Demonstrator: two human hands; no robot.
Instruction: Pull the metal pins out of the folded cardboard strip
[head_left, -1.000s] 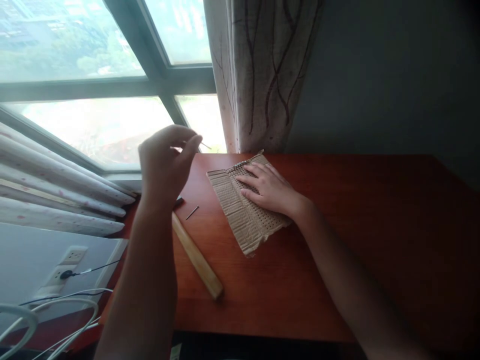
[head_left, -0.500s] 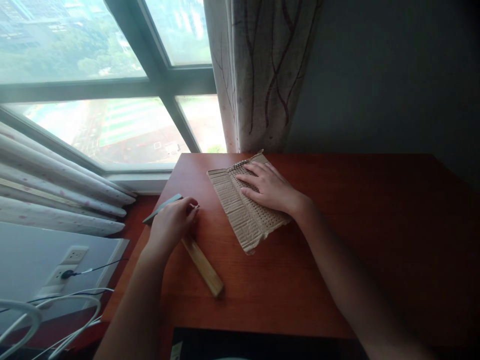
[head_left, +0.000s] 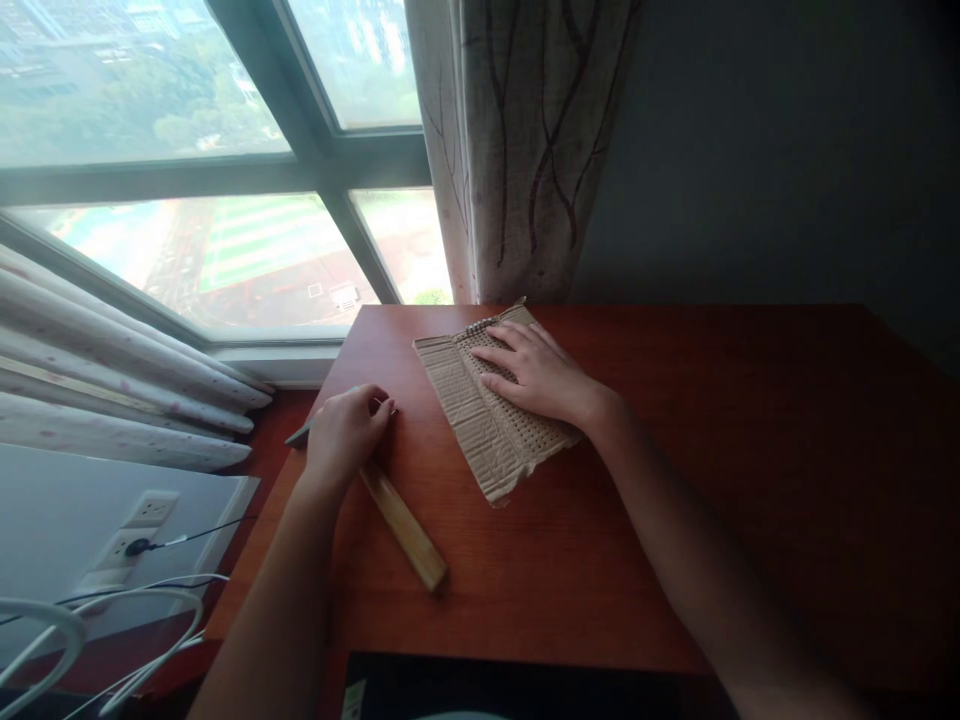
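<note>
Spread flat, my right hand (head_left: 529, 370) rests on a piece of corrugated cardboard (head_left: 469, 420) dotted with rows of small holes. A line of small pieces, too tiny to make out, runs along the cardboard's far edge. My left hand (head_left: 346, 425) is closed in a pinch, with a small nail-like metal piece (head_left: 394, 409) just showing at the fingertips. Beneath and behind that hand lies a hammer (head_left: 405, 530); its wooden handle points toward me. The grey head is mostly hidden by the left hand.
Both arms reach over a reddish-brown wooden table (head_left: 570, 570). A dark object (head_left: 525, 685) lies at its near edge. Beyond are a window (head_left: 187, 250) and a patterned curtain (head_left: 532, 150). At the lower left are wall sockets (head_left: 150, 508) and white cables (head_left: 172, 590).
My left hand has shifted slightly and turned at the wrist, covering more of the hammer's head. My right hand and the cardboard stay in place.
</note>
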